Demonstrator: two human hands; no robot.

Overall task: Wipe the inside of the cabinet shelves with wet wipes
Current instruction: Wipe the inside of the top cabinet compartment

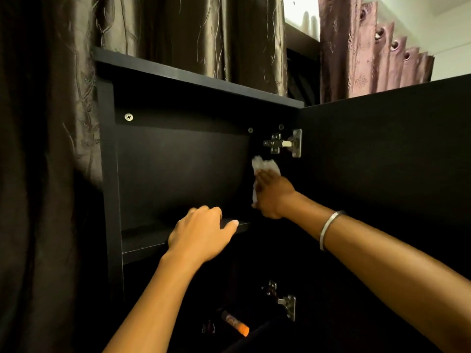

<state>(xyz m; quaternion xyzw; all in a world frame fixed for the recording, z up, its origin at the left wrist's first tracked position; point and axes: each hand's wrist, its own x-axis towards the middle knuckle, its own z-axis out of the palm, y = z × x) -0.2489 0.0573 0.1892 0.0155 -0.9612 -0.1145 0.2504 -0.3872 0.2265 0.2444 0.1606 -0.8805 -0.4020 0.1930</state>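
Right hand (274, 197) presses wipe (265, 167) below upper hinge (284, 143); left hand (201, 231) rests on shelf (142, 240).

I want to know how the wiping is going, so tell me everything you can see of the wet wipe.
The wet wipe is white, thin and crumpled, bunched rather than spread flat. The right hand presses it against the dark right inner wall of the cabinet, just below the upper metal hinge. One bunch shows above the fingers, and a strip hangs down beside the palm. Whether it is dirty cannot be told.
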